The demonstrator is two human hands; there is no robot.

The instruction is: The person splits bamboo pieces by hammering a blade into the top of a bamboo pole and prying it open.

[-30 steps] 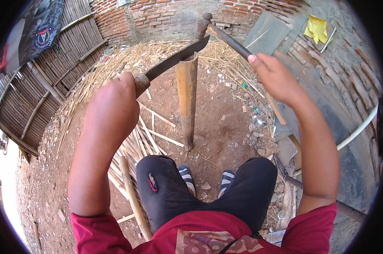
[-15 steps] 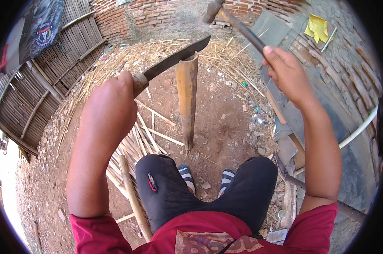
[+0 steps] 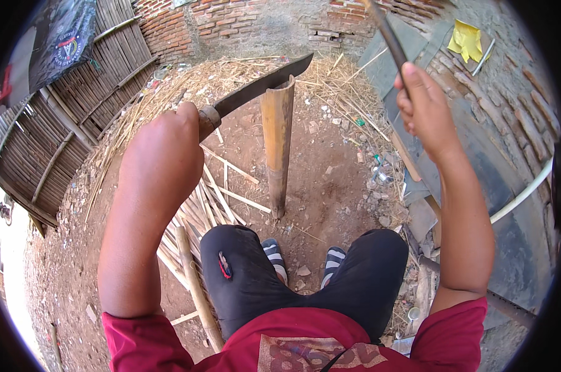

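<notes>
My left hand (image 3: 172, 146) is closed round the wooden handle of a machete (image 3: 252, 89). Its dark blade slants up to the right and rests across the top rim of a bamboo piece (image 3: 276, 133), which stands upright on the dirt in front of my feet. The bamboo is split lengthwise, with a curved, open upper end. To the right, my right hand (image 3: 424, 111) grips the handle of a hammer (image 3: 389, 36), raised well above the blade. The hammer's head is cut off by the top edge of the picture.
Split bamboo strips (image 3: 197, 211) and a pole (image 3: 197, 285) lie by my left knee. Straw and rubble litter the dirt before a brick wall (image 3: 231, 25). Dark sheets (image 3: 472, 186) lean at the right, with a yellow scrap (image 3: 464, 42) nearby. A slatted bamboo fence (image 3: 63, 136) stands left.
My right hand has lifted the hammer higher and a little right, so its head has left the picture. The machete and bamboo keep nearly the same place.
</notes>
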